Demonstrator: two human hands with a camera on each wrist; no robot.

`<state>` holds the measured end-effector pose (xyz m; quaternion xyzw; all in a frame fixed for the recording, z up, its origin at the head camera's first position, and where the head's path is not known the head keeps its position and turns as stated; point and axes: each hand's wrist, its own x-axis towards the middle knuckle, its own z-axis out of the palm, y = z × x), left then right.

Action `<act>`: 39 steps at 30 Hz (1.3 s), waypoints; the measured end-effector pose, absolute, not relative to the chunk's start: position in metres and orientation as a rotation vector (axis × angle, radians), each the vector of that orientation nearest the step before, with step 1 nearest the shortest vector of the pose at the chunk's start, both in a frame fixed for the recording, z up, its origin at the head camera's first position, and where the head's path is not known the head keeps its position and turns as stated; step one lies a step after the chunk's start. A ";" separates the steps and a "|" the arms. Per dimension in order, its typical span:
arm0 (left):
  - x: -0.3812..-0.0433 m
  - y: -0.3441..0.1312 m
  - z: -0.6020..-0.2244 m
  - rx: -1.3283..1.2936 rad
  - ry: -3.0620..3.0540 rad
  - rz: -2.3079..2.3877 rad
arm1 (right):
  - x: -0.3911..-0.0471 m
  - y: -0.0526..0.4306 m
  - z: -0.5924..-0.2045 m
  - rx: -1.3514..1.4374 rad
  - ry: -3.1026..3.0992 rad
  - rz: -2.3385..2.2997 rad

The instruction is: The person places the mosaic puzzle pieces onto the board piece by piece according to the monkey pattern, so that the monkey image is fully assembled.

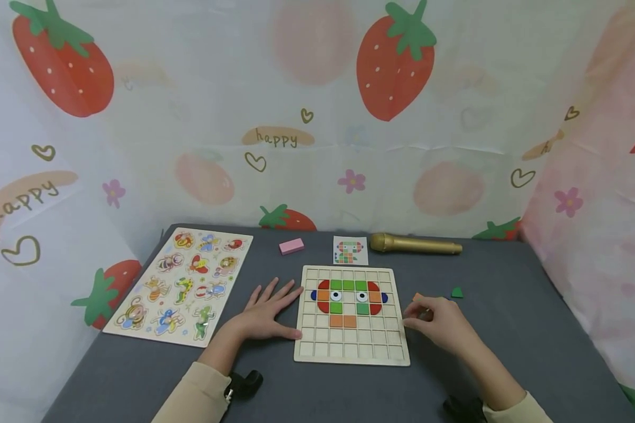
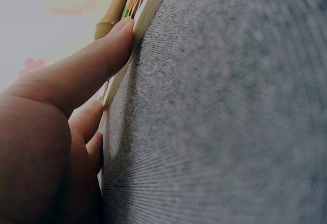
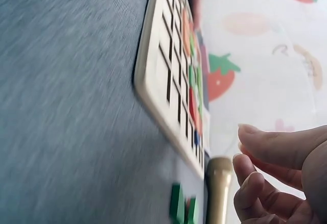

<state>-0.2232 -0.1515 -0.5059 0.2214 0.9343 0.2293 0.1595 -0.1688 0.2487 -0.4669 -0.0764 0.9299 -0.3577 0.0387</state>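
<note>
A square wooden grid board lies flat, with red, orange, green and blue pieces and two eye tiles forming a face in its upper half. My left hand is spread flat at its left edge; in the left wrist view the thumb presses against the board's side. Just off the board's right edge hovers my right hand, fingers loosely bent, with nothing visible between thumb and fingertips in the right wrist view. An orange piece peeks out beyond its index finger. A green piece lies farther right.
Behind the board are a small pattern card, a gold microphone and a pink block. A board of insect pictures lies at the left. Printed fabric walls enclose the dark table's back and sides.
</note>
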 end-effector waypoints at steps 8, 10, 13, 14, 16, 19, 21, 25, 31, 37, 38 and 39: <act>-0.225 -0.152 -0.508 0.636 2.663 0.671 | -0.155 0.283 -0.469 -0.099 2.820 -1.120; -0.224 -0.152 -0.509 0.635 2.663 0.673 | -0.152 0.292 -0.470 -0.069 2.811 -1.118; -0.223 -0.153 -0.510 0.632 2.664 0.669 | -0.151 0.304 -0.474 -0.039 2.828 -1.060; -0.223 -0.154 -0.511 0.633 2.665 0.669 | -0.151 0.307 -0.476 -0.034 2.835 -1.038; -0.223 -0.154 -0.511 0.633 2.667 0.670 | -0.151 0.314 -0.480 -0.029 2.848 -0.992; -0.223 -0.154 -0.510 0.632 2.666 0.674 | -0.151 0.321 -0.485 -0.040 2.844 -0.944; -0.224 -0.153 -0.509 0.637 2.665 0.679 | -0.151 0.324 -0.486 -0.036 2.836 -0.922; -0.225 -0.153 -0.509 0.640 2.665 0.677 | -0.151 0.326 -0.487 -0.013 2.817 -0.909; -0.224 -0.152 -0.508 0.648 2.666 0.676 | -0.152 0.320 -0.483 -0.014 2.801 -0.970; -0.222 -0.152 -0.507 0.652 2.664 0.679 | -0.157 0.305 -0.473 -0.075 2.833 -1.036; -0.222 -0.152 -0.506 0.650 2.664 0.679 | -0.158 0.302 -0.472 -0.087 2.842 -1.040; -0.223 -0.152 -0.506 0.648 2.665 0.678 | -0.160 0.298 -0.470 -0.102 2.852 -1.040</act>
